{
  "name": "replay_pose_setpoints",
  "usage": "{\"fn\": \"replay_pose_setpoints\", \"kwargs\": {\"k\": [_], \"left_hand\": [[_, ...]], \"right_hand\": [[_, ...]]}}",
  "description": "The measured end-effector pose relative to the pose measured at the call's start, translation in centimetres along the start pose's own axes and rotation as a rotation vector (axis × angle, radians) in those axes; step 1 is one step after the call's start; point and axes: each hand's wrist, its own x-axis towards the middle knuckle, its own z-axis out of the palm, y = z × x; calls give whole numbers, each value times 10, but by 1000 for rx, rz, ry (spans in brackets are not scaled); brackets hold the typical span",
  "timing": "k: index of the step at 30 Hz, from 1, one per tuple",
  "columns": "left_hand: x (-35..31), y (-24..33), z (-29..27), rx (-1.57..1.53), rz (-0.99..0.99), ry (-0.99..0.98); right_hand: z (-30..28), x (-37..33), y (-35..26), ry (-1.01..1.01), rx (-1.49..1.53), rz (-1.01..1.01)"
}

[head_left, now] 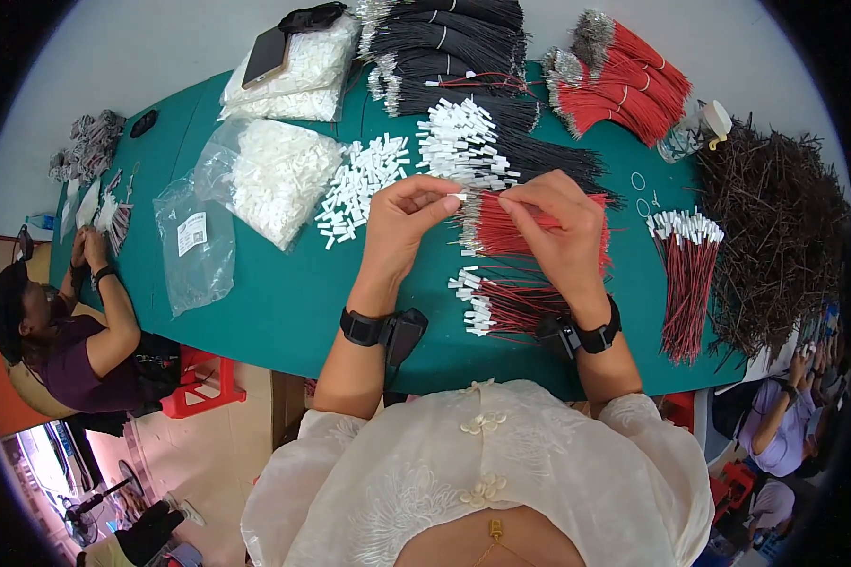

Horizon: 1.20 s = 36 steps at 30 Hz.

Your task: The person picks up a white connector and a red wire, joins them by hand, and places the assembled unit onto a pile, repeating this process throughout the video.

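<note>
The left hand (402,217) pinches a white connector (457,197), fingers closed; at 3 o'clock, the right hand (558,222) grips a red wire (487,201) lying crosswise.

Your right hand (560,227) covering part of the red wire bundle (501,231), the tiny white connector (460,197) at your left hand's (402,222) fingertips too small to make out, black wire bundles (454,38) at twelve o'clock cut off by the edge, a seated person (785,416) at four o'clock half lost in the dark rim.
</note>
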Motion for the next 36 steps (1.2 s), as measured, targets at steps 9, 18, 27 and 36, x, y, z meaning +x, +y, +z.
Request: {"fn": "replay_pose_setpoints", "kwargs": {"k": [9,18,27,36], "left_hand": [[-1,0,1,2,-2,-4],[-1,-1,-1,13,-6,13],[-1,-1,-1,32,-2,5],[-1,1,-1,42,-11,-18]], "right_hand": [[2,0,5,24,8,-59],[1,-9,0,-80,169,204],[-2,-8,-2,-148,193,259],[-2,-6,0,-169,201,281]]}}
